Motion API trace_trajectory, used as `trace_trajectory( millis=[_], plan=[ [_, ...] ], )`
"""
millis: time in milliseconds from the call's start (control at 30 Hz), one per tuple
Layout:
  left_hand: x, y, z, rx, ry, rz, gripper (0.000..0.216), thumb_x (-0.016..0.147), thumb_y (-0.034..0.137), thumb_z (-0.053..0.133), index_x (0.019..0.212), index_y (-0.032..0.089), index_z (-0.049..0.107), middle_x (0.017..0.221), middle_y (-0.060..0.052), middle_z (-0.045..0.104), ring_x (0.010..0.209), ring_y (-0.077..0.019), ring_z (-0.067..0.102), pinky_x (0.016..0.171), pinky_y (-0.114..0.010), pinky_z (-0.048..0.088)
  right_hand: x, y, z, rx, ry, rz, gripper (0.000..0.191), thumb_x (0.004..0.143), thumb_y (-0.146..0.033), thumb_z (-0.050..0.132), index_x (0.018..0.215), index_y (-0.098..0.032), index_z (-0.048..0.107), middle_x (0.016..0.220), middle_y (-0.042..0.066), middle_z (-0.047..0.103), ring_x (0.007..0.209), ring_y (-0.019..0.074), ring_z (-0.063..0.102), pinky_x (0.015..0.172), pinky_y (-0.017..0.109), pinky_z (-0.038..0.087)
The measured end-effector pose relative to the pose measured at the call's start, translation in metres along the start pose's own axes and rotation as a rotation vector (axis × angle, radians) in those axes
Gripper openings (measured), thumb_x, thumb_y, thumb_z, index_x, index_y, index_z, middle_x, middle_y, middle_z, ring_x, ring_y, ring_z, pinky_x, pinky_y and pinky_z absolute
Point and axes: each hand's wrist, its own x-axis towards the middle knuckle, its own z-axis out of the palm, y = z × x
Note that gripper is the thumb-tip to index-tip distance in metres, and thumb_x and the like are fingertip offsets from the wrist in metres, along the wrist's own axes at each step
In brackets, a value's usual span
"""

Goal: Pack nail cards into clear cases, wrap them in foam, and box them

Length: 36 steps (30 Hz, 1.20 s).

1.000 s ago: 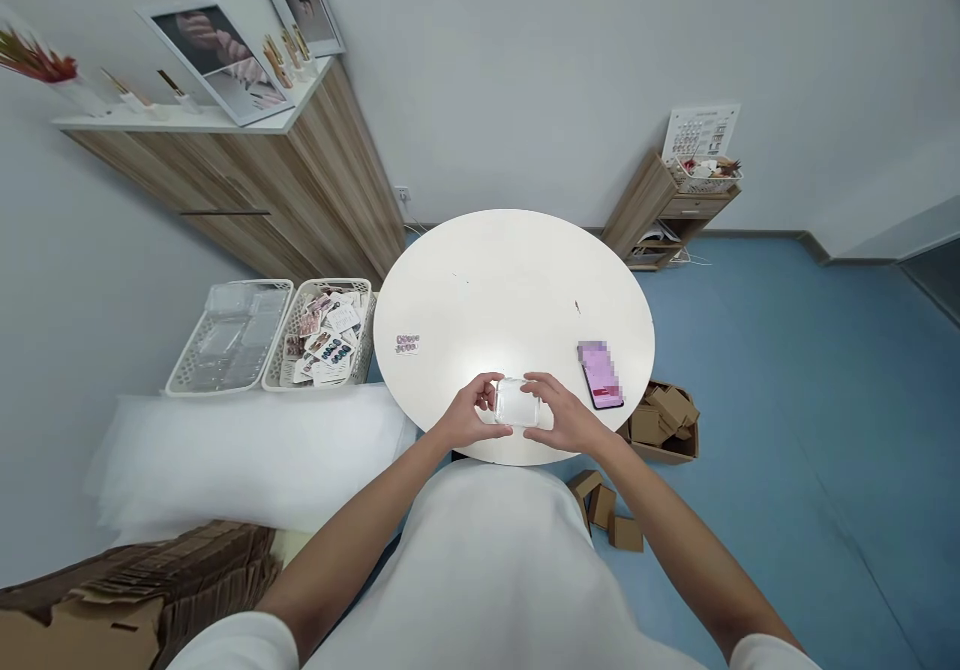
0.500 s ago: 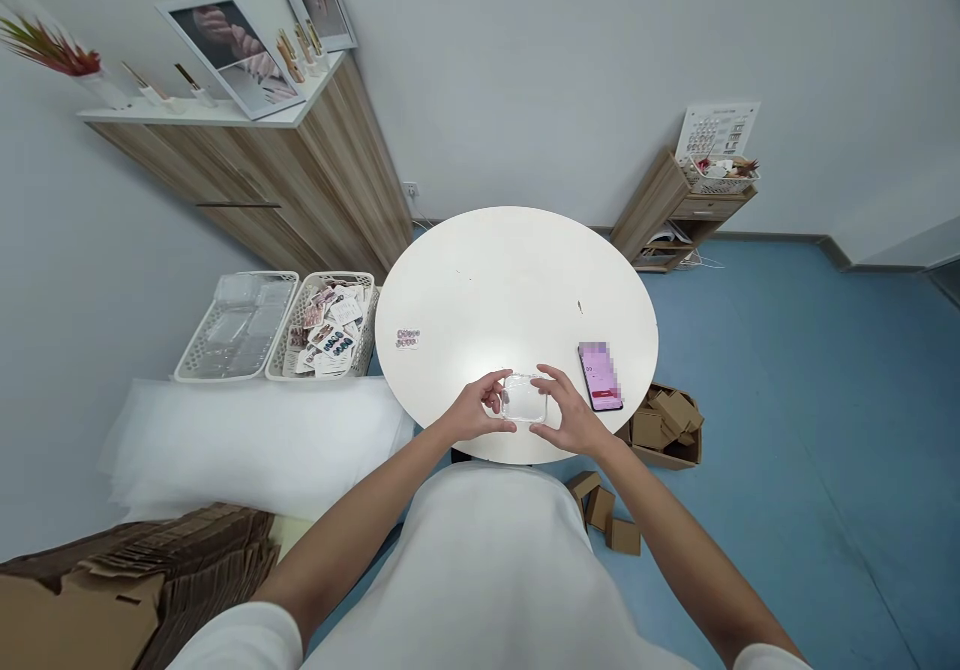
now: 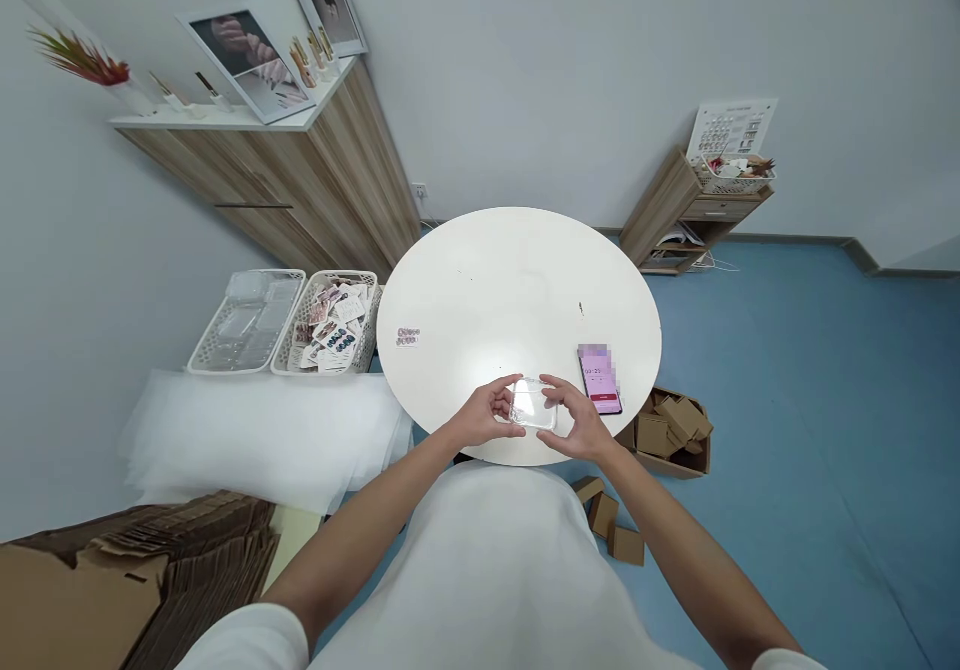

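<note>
A small clear plastic box (image 3: 533, 405) is held between both hands over the near edge of the round white table (image 3: 517, 290). My left hand (image 3: 489, 418) grips its left side with curled fingers. My right hand (image 3: 576, 422) pinches its right side, thumb on top. A strip of purple press-on nails (image 3: 407, 337) lies on the table's left part. A phone (image 3: 599, 378) with a lit pink screen lies just right of my right hand.
Two white baskets (image 3: 247, 322) stand left of the table, one holding printed cards (image 3: 330, 330). A cardboard box (image 3: 671, 432) and small cartons (image 3: 611, 525) sit on the blue floor. Flat cardboard (image 3: 127, 575) is stacked at the lower left. A wooden cabinet (image 3: 300, 180) lines the wall.
Both hands have shifted slightly to the right with the clear box and turned it a little. The view has panned right as well.
</note>
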Motion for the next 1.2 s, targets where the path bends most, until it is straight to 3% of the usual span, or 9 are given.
trace_trajectory(
  millis=[367,500,667,800,933,1100,1200],
  plan=[
    [-0.002,-0.002,0.011,-0.068,0.053,-0.054,0.083,0.051,0.023,0.077,0.125,0.024,0.040,0.082,0.000,0.052,0.069,-0.0100,0.053,0.066,-0.028,0.046,0.002,0.005,-0.002,0.056,0.004,-0.005,0.046,0.056,-0.028,0.068,0.099,-0.024,0.052,0.118,0.011,0.051,0.111,0.0287,0.048,0.079,0.041,0.045],
    [-0.001,0.003,0.011,-0.154,0.057,-0.071,0.085,0.052,0.023,0.077,0.127,0.024,0.037,0.087,-0.002,0.054,0.072,-0.0115,0.055,0.068,-0.030,0.046,0.010,0.003,-0.006,0.033,-0.017,-0.032,0.044,0.056,-0.029,0.069,0.097,-0.024,0.052,0.118,0.011,0.051,0.109,0.0278,0.048,0.083,0.042,0.043],
    [0.001,0.005,0.010,-0.233,0.054,-0.070,0.080,0.060,0.023,0.072,0.130,0.027,0.034,0.094,-0.004,0.056,0.079,-0.0120,0.055,0.074,-0.030,0.044,0.013,0.004,-0.007,0.083,0.017,0.008,0.047,0.056,-0.030,0.068,0.099,-0.024,0.051,0.121,0.012,0.048,0.107,0.0274,0.050,0.076,0.039,0.046],
    [0.001,-0.002,0.004,-0.244,0.131,-0.128,0.066,0.063,0.024,0.069,0.124,0.025,0.043,0.091,-0.004,0.057,0.075,-0.0109,0.055,0.074,-0.030,0.043,0.011,0.007,-0.005,0.100,0.026,0.030,0.047,0.057,-0.029,0.068,0.099,-0.024,0.051,0.121,0.012,0.048,0.108,0.0273,0.049,0.076,0.038,0.046],
    [0.002,-0.004,-0.005,-0.198,0.178,-0.221,0.040,0.066,0.033,0.066,0.102,0.018,0.059,0.086,-0.006,0.061,0.075,-0.0128,0.057,0.070,-0.029,0.043,0.011,0.007,-0.005,0.093,0.007,0.042,0.047,0.057,-0.028,0.069,0.100,-0.023,0.052,0.122,0.012,0.048,0.107,0.0262,0.049,0.077,0.038,0.046],
    [0.008,0.003,-0.009,-0.202,0.152,-0.280,0.042,0.064,0.036,0.068,0.099,0.015,0.060,0.090,-0.009,0.064,0.077,-0.0149,0.060,0.074,-0.033,0.045,0.015,0.004,-0.006,0.121,-0.018,0.071,0.049,0.058,-0.031,0.070,0.104,-0.024,0.053,0.125,0.011,0.046,0.108,0.0259,0.049,0.081,0.040,0.045],
    [0.011,0.005,-0.009,-0.173,0.173,-0.272,0.041,0.064,0.037,0.069,0.097,0.014,0.061,0.085,-0.008,0.065,0.076,-0.0154,0.061,0.075,-0.033,0.045,0.020,0.003,-0.009,0.131,0.010,0.107,0.048,0.062,-0.036,0.068,0.107,-0.025,0.055,0.125,0.008,0.048,0.112,0.0246,0.047,0.091,0.042,0.039]
  ],
)
